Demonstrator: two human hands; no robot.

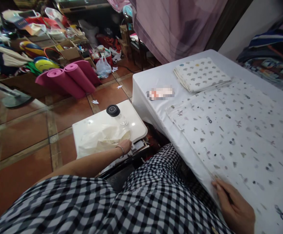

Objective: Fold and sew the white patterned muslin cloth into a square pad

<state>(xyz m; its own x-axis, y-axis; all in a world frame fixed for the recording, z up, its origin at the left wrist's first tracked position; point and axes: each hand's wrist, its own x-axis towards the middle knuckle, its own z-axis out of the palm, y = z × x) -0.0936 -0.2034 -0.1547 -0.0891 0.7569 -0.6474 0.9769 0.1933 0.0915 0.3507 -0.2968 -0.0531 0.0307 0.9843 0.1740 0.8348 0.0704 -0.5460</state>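
Note:
My left hand [124, 147] is closed at the front edge of a small white-topped stand, beside a crumpled pale bag [102, 138]. What its fingers hold, if anything, is hidden. Behind the bag a clear bottle with a black lid [113, 110] lies on the white top. On the right, my right hand [235, 206] pinches the near edge of a white printed cloth [219, 130] spread flat over the bed-like table. A folded cloth with grey fan-shaped prints [202, 74] rests at the far end, touching or close to the spread one.
A blurred-out small item [160, 93] lies on the white table cover [143, 81]. Pink rolled mats [70, 78] and heaped boxes, bags and balls crowd the tiled floor at upper left. A purple curtain [175, 29] hangs behind; piled fabrics [273, 58] sit at far right.

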